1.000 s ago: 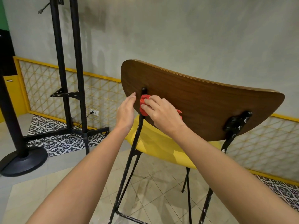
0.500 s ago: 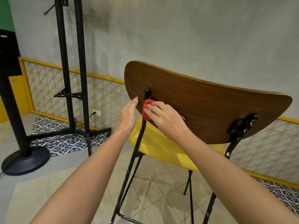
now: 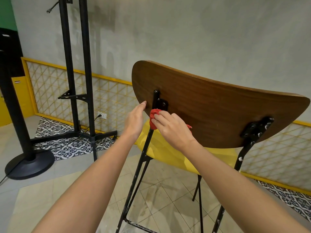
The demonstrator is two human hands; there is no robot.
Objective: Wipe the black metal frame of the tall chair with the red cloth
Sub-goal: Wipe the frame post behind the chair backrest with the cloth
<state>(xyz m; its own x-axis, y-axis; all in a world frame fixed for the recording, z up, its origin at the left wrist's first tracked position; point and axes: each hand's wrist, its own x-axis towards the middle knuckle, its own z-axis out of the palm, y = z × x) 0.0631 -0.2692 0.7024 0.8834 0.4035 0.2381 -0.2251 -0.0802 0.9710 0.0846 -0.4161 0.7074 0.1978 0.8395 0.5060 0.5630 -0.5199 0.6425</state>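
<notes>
The tall chair has a curved brown wooden backrest (image 3: 210,111), a yellow seat (image 3: 170,153) and a thin black metal frame (image 3: 143,158) flecked with white paint. My right hand (image 3: 171,128) grips a bunched red cloth (image 3: 153,117) against the frame's left upright, just below the black mounting bracket (image 3: 162,103). Straight fingers of my left hand (image 3: 135,121) touch the left edge of the backrest. The right upright (image 3: 242,157) and its bracket (image 3: 256,127) stand apart from both hands.
A black double-pole stand (image 3: 79,78) with a floor base stands to the left, next to a black post on a round base (image 3: 29,167). A yellow lattice panel (image 3: 107,100) runs along the grey wall, with a socket (image 3: 102,115) and plugged cable. Tiled floor lies below.
My right hand has slid the red cloth down the left upright, uncovering the bracket. My left hand stays on the backrest edge. The view has shifted slightly.
</notes>
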